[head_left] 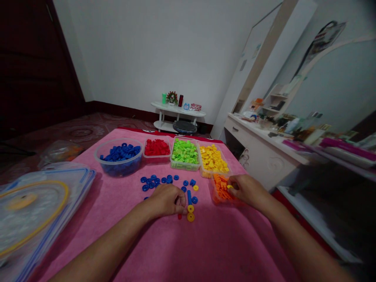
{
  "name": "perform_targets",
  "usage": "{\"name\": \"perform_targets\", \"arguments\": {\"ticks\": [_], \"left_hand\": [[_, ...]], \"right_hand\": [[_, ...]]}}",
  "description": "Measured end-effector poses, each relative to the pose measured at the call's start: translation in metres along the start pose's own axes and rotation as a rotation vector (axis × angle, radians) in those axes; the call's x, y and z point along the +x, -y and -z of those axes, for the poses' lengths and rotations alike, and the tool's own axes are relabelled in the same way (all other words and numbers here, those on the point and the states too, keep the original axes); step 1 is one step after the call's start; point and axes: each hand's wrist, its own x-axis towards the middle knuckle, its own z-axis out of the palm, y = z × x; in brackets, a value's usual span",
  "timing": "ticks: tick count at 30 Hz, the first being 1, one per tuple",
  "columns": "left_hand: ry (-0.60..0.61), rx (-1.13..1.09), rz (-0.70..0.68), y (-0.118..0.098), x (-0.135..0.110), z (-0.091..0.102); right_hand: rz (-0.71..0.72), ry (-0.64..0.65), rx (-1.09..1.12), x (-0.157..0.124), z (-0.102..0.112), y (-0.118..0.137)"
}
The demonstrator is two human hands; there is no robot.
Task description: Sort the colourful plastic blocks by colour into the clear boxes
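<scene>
My right hand is at the container of orange pieces, pinching a small round yellow piece above its rim. My left hand rests on the pink cloth with its fingers curled together; what they hold, if anything, is hidden. Just right of its fingertips lie a yellow wheel and, nearer me, a second yellow wheel. A small red piece shows under the fingers. Beyond them are a blue bar and a blue wheel. Several blue wheels are scattered behind the left hand.
Along the far side stand a round tub of blue pieces and boxes of red, green and yellow pieces. Clear plastic lids lie at the left. A white dresser stands at the right.
</scene>
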Motion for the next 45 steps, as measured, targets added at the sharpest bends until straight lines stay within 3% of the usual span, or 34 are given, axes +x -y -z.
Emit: {"name": "perform_targets", "arguments": {"ticks": [6, 9, 12, 14, 19, 24, 35, 42, 45], "left_hand": [[0.001, -0.001, 0.010, 0.002, 0.001, -0.002], [-0.003, 0.009, 0.003, 0.002, 0.000, -0.002], [-0.007, 0.012, -0.002, 0.002, -0.001, -0.001], [0.002, -0.001, 0.003, 0.002, -0.001, -0.001], [-0.011, 0.011, 0.014, 0.003, 0.000, -0.001], [-0.007, -0.007, -0.005, 0.006, 0.001, -0.002], [-0.018, 0.007, -0.013, 0.010, 0.002, -0.004], [0.042, -0.192, -0.024, 0.019, 0.002, 0.001], [-0.009, -0.317, -0.047, 0.027, 0.005, 0.005]], "right_hand": [[0.044, -0.014, 0.026, 0.019, 0.034, -0.002], [-0.018, -0.263, 0.036, 0.036, 0.049, 0.004], [0.006, -0.475, 0.094, 0.044, 0.049, 0.022], [0.087, -0.423, 0.113, 0.042, 0.038, 0.040], [0.270, -0.120, -0.081, 0.026, -0.007, 0.089], [0.316, -0.016, -0.255, 0.023, -0.029, 0.114], [0.257, -0.034, -0.154, 0.018, -0.024, 0.116], [0.343, 0.028, 0.276, -0.014, -0.034, 0.109], [0.346, 0.038, 0.380, -0.028, -0.046, 0.113]]}}
